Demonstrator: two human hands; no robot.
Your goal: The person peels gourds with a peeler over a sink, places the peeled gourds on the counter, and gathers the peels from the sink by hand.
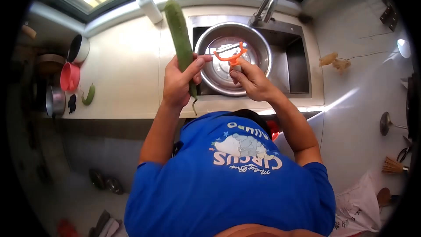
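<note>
My left hand [177, 81] is wrapped round the lower part of a long green luffa gourd [177, 26], which stands nearly upright with its thin curled stem hanging below. My left index finger points right, toward the peeler. In my right hand [254, 81] is an orange Y-shaped peeler [231, 57], gripped by its handle with the blade end up. A small gap separates the peeler from the gourd. Under the peeler, a round steel basin [207, 77] sits in the sink [297, 61].
A chrome faucet [265, 6] rises behind the basin. On the counter [127, 61] are a white pump bottle [149, 6] at the back, a smaller curved green gourd [89, 95], a pink bowl [70, 77] and pots [79, 48] at the left. Utensils [390, 123] hang at the right.
</note>
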